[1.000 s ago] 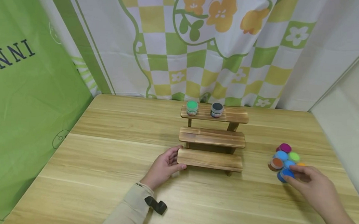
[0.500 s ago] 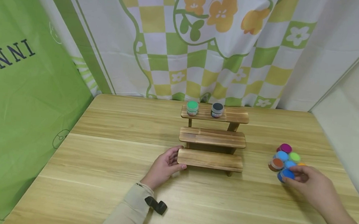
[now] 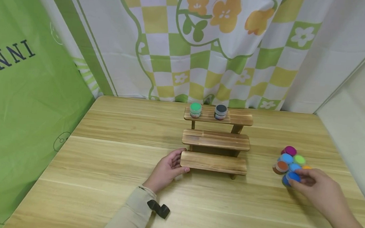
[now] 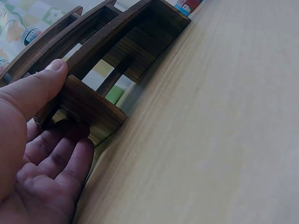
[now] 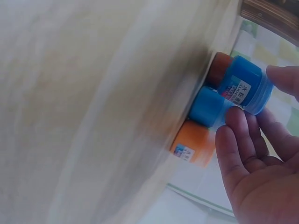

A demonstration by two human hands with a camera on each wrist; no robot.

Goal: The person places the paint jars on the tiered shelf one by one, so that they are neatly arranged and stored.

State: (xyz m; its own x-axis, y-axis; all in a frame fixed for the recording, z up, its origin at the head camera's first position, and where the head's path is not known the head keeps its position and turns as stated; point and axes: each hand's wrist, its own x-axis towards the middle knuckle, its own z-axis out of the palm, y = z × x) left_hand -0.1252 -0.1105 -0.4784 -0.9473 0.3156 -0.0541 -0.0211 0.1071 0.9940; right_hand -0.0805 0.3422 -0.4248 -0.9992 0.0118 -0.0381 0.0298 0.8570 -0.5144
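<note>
My left hand (image 3: 164,170) grips the left end of the lowest step of a three-step wooden display stand (image 3: 214,162). In the left wrist view its thumb lies along the step's edge, and the fingers are against the side leg. On the right, my right hand (image 3: 325,196) pinches a dark blue paint jar (image 5: 245,79) by its lid between thumb and fingers. That jar stands slightly higher than the light blue jar (image 5: 205,107) and the orange jar (image 5: 191,142) close beside it in the right wrist view.
A green jar (image 3: 195,110) and a black jar (image 3: 220,111) stand on the top step. Purple (image 3: 290,150), light green (image 3: 299,160) and brown (image 3: 280,167) jars are among the cluster at right. A patterned curtain (image 3: 201,63) hangs behind the wooden table (image 3: 121,131).
Both hands stay nearly still. The right hand keeps its pinch on the dark blue paint jar, which has shifted only very slightly.
</note>
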